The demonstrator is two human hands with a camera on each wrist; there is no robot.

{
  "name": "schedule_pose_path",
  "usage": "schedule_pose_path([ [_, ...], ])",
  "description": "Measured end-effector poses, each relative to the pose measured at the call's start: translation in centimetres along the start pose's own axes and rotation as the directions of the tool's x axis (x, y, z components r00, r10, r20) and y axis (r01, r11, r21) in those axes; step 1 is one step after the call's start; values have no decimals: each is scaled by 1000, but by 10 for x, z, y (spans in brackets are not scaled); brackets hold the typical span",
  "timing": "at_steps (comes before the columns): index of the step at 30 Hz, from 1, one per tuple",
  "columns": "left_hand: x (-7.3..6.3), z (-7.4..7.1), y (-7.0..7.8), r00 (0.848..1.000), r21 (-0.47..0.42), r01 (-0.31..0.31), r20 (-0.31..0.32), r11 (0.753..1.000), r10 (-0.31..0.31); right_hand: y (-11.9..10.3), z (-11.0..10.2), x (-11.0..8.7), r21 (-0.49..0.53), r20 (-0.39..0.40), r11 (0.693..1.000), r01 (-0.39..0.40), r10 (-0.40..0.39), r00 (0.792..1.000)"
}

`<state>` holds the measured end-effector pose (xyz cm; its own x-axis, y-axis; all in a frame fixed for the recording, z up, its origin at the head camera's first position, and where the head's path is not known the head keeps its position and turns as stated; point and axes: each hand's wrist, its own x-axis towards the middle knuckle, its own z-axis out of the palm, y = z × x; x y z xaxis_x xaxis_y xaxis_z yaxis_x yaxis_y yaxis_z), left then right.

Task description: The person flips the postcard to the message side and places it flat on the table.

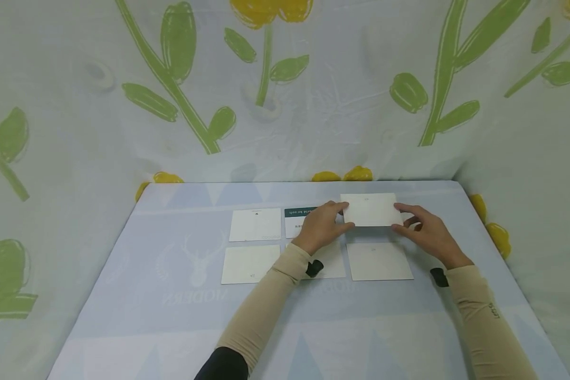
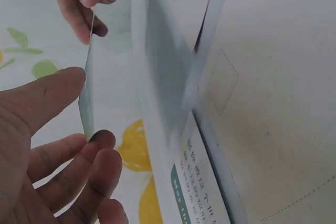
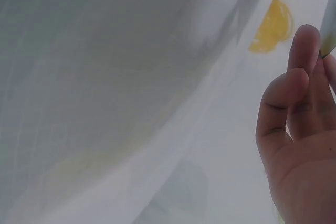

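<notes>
Between both hands a white card (image 1: 370, 210) is held up off the table at the back right, pinched at its two short ends. My left hand (image 1: 321, 227) grips its left end by thumb and fingers; my right hand (image 1: 426, 231) pinches its right end. In the left wrist view the card (image 2: 88, 95) appears nearly edge-on, between the thumb and fingers of the left hand (image 2: 63, 140). The right wrist view shows the right hand (image 3: 302, 124) with just a sliver of the card at the frame's edge.
Several cards lie in two rows: a white card (image 1: 255, 225) at back left, a green-banded printed card (image 1: 293, 226) partly behind the left hand, a front-left card (image 1: 249, 264), a front-middle card (image 1: 332, 261) under the left wrist, and a front-right card (image 1: 380, 262). A flowered curtain (image 1: 332, 121) hangs behind the table (image 1: 138, 264).
</notes>
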<state>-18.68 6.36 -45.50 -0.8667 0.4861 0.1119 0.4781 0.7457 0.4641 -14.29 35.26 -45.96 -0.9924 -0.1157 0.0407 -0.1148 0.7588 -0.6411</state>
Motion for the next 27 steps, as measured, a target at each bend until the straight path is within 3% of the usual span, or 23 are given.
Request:
schedule_pose_path([
  [8, 2, 5, 1, 1000, 100, 2, 25, 995, -5, -3, 1, 1, -13, 35, 998, -57, 58, 998],
  [16, 1, 9, 2, 998, 119, -5, 55, 993, -1, 3, 1, -1, -19, 46, 999, -29, 30, 998],
  [27, 8, 12, 4, 995, 190, -41, 102, 981, 22, 6, 1, 2, -53, 115, 995, -79, 85, 990],
])
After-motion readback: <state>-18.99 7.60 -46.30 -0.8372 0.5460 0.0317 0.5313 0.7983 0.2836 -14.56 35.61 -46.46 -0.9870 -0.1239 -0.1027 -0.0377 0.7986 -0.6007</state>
